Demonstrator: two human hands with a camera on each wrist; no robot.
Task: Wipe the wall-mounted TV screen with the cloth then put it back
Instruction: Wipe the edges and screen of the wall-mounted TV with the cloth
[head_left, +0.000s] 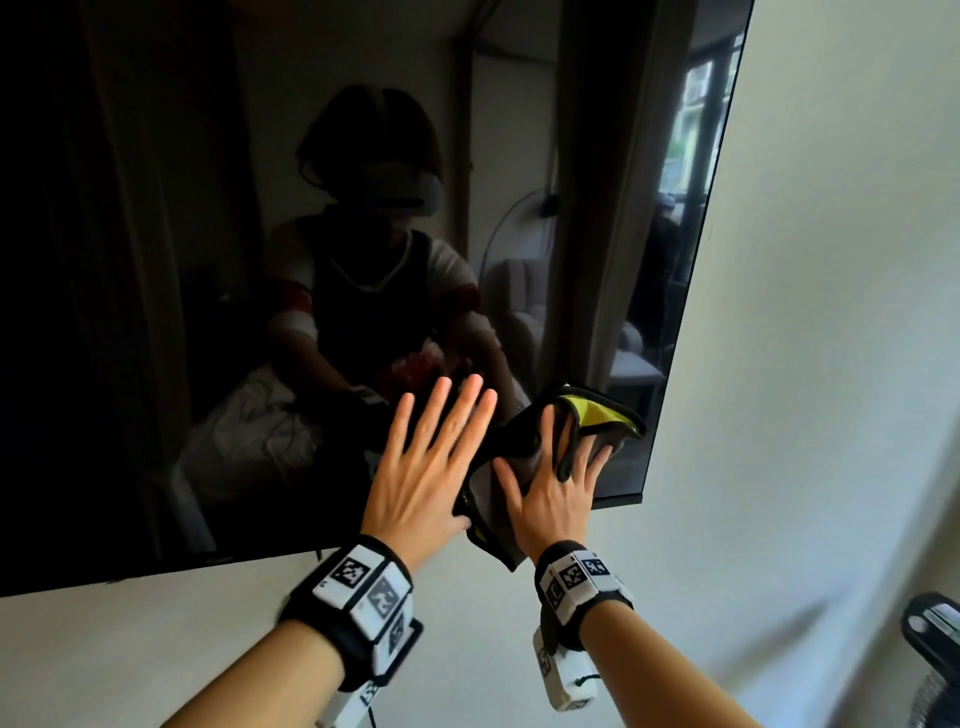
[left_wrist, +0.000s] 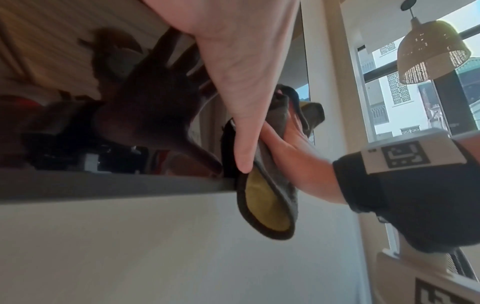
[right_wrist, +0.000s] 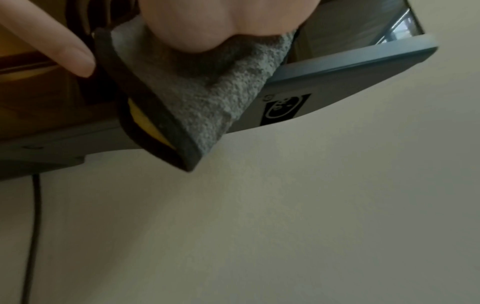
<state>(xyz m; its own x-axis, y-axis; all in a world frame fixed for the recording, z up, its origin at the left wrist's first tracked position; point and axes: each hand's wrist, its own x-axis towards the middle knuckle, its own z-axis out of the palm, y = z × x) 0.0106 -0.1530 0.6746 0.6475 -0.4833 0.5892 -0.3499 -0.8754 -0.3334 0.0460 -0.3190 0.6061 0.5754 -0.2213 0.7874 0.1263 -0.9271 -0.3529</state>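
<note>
The black wall-mounted TV screen (head_left: 208, 260) fills the head view's left and centre and mirrors the room. A grey cloth (head_left: 485, 486) with a dark hem and a yellow side lies against the screen's lower right corner. My right hand (head_left: 556, 493) presses it flat with straight fingers, and a fold of the hem lies over them. My left hand (head_left: 426, 467) rests spread on the glass beside it, thumb touching the cloth's edge. In the left wrist view the cloth (left_wrist: 267, 205) hangs below the TV's bottom edge (left_wrist: 103, 185). The right wrist view shows the cloth (right_wrist: 207, 92) under my palm.
A pale wall (head_left: 831, 312) runs right of and below the TV. A black cable (right_wrist: 33, 226) hangs down from the TV's underside. A dark fan head (head_left: 935, 649) stands at the lower right. A woven pendant lamp (left_wrist: 431, 53) hangs by a window.
</note>
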